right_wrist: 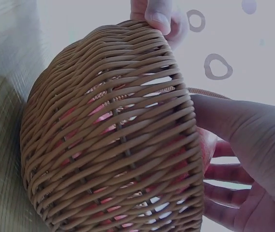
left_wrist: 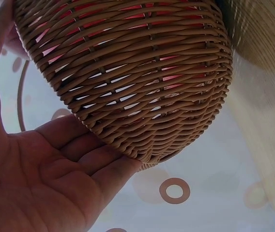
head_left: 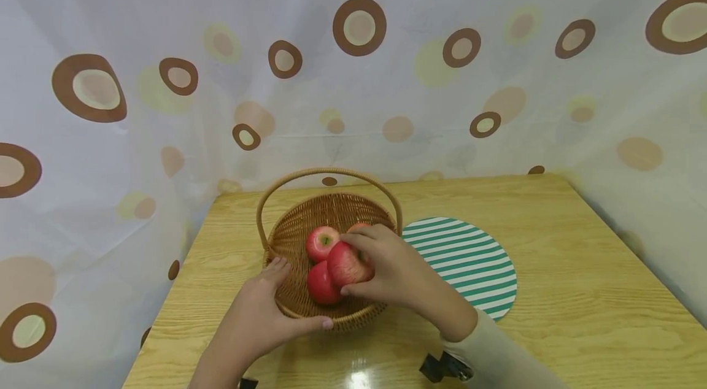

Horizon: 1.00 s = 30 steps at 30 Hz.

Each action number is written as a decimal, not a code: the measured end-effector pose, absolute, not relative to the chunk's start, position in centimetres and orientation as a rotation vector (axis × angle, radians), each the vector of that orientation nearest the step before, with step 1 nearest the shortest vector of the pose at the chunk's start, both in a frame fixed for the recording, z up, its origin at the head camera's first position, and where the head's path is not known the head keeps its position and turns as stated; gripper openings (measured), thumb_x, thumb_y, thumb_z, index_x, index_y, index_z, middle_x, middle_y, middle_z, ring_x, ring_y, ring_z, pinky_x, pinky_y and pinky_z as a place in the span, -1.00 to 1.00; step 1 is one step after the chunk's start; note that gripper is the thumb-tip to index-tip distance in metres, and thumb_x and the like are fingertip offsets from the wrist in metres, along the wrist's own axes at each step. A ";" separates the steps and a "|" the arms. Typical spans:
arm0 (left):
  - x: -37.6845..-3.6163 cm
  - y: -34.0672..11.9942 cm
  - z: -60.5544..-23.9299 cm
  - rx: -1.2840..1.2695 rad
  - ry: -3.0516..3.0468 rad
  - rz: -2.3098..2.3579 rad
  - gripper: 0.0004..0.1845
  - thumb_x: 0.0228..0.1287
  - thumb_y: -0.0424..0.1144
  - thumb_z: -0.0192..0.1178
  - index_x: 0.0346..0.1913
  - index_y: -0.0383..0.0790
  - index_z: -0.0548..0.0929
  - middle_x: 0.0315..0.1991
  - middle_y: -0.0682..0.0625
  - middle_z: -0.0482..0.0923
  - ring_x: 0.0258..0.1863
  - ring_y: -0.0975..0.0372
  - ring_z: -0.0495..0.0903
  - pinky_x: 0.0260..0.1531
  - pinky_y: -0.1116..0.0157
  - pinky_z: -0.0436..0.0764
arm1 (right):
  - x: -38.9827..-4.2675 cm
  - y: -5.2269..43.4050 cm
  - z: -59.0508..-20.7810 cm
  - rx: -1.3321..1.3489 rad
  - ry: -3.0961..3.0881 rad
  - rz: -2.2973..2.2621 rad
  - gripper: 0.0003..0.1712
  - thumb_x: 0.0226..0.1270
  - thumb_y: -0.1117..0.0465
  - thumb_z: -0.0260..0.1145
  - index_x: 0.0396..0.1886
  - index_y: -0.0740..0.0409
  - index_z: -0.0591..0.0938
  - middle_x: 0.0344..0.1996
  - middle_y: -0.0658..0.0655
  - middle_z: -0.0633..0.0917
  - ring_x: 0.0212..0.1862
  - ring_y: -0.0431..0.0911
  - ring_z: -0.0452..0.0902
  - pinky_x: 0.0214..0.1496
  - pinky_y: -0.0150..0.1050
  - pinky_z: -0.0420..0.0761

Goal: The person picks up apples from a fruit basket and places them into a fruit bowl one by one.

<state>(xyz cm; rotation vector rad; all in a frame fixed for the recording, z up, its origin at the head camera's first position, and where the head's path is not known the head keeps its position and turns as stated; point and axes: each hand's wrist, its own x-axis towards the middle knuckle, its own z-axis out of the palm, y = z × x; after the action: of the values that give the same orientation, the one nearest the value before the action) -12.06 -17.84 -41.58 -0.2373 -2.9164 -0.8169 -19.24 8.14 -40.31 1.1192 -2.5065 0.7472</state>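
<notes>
Your left hand (head_left: pixel 259 315) sits nearest the camera, cupped against the near-left wall of the wicker basket (head_left: pixel 287 235) with thumb along the near rim and fingers laid over the left rim; from the left wrist view the fingers (left_wrist: pixel 86 147) lie fairly straight against the weave, steadying rather than gripping. Just beyond it, your right hand (head_left: pixel 394 272) reaches over the basket's right side and has its fingers and thumb curled round one red apple (head_left: pixel 345 263), which sits high in the basket, on top of the others. Two more apples rest beside it: one (head_left: pixel 321 242) farther back and one (head_left: pixel 322 285) nearer you; a sliver of another shows behind your fingers. To the right of the basket, near its rim, lies a green-striped round mat (head_left: pixel 469 260) on the wooden table (head_left: pixel 580 291). You seem to be at the grasp itself. The next move likely calls for lifting the apple clear of the rim and the arched handle (head_left: pixel 331 175) while your left hand keeps the basket from shifting.
</notes>
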 end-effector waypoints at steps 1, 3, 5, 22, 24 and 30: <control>-12.0 -17.8 -41.6 -0.233 -2.917 -0.820 0.43 -0.30 0.72 0.42 0.44 -0.43 0.54 0.48 -0.38 0.45 0.51 -0.23 0.43 0.41 -0.17 0.54 | -19.2 8.3 -40.3 1.112 -2.502 0.756 -0.11 -0.05 -0.13 0.79 0.29 0.10 0.71 0.24 0.10 0.72 0.32 0.03 0.60 0.27 -0.03 0.73; -12.1 -17.9 -41.6 -0.233 -2.914 -0.824 0.43 -0.30 0.71 0.43 0.44 -0.42 0.54 0.48 -0.38 0.45 0.51 -0.23 0.43 0.41 -0.17 0.54 | -19.1 8.5 -40.2 1.101 -2.498 0.773 -0.10 -0.05 -0.13 0.79 0.29 0.11 0.71 0.25 0.10 0.71 0.32 0.02 0.60 0.27 -0.03 0.74; -12.1 -17.9 -41.6 -0.236 -2.911 -0.821 0.42 -0.29 0.71 0.43 0.44 -0.42 0.54 0.48 -0.38 0.45 0.51 -0.22 0.43 0.41 -0.17 0.54 | -19.1 8.7 -40.1 1.097 -2.491 0.781 -0.11 -0.05 -0.12 0.79 0.28 0.11 0.71 0.25 0.09 0.70 0.32 0.01 0.60 0.27 -0.04 0.74; -12.1 -17.9 -41.8 -0.228 -2.913 -0.831 0.41 -0.30 0.71 0.43 0.44 -0.40 0.55 0.48 -0.37 0.46 0.49 -0.23 0.46 0.39 -0.19 0.56 | -18.3 9.7 -39.7 1.093 -2.427 0.817 -0.10 -0.05 -0.12 0.80 0.31 0.08 0.70 0.28 0.05 0.69 0.31 -0.03 0.62 0.14 -0.10 0.79; -12.2 -17.9 -41.8 -0.231 -2.913 -0.830 0.42 -0.30 0.71 0.43 0.43 -0.41 0.55 0.47 -0.37 0.46 0.49 -0.23 0.46 0.38 -0.18 0.56 | -18.2 9.9 -39.7 1.082 -2.425 0.831 -0.10 -0.05 -0.11 0.80 0.31 0.08 0.70 0.29 0.06 0.69 0.31 -0.02 0.62 0.13 -0.11 0.79; -12.2 -18.0 -41.9 -0.223 -2.916 -0.838 0.43 -0.33 0.71 0.44 0.44 -0.42 0.54 0.48 -0.36 0.45 0.50 -0.22 0.45 0.39 -0.18 0.55 | -18.0 10.3 -39.9 1.060 -2.439 0.829 -0.08 -0.06 -0.12 0.80 0.33 0.09 0.70 0.28 0.08 0.69 0.31 0.00 0.62 0.15 -0.09 0.79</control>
<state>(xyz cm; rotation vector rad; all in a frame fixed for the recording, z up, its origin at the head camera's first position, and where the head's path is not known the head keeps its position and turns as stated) -12.17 -17.99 -41.89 -0.2225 -2.9159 -0.8380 -17.96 10.27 -39.87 1.0603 -2.4393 0.8294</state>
